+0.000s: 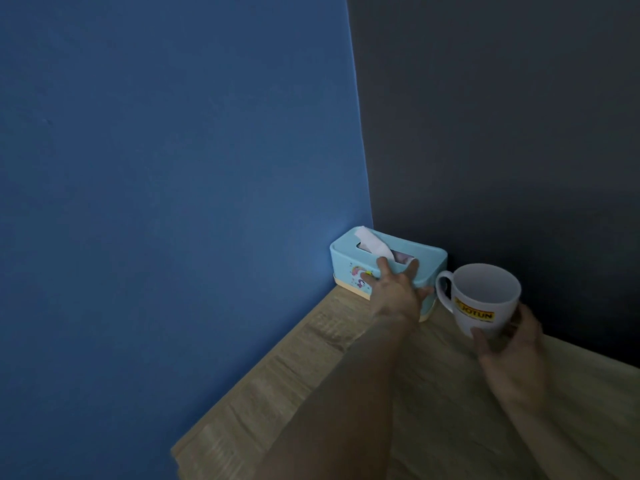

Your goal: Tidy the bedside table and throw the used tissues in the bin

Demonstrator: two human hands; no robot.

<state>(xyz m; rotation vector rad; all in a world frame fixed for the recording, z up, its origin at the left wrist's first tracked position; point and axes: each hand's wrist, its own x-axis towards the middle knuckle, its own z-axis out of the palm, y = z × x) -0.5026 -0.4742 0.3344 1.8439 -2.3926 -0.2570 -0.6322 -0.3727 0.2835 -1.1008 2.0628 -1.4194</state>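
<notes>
On 1 table: 1 tissue box under left hand, 1 mug in right hand.

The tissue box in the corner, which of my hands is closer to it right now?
Left. The left hand rests on the tissue box; the right hand is off to its right, holding the white mug.

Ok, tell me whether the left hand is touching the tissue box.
Touching. The head view shows the left hand spread over the near top edge and front of the tissue box, fingers lying on its lid with no gap.
</notes>
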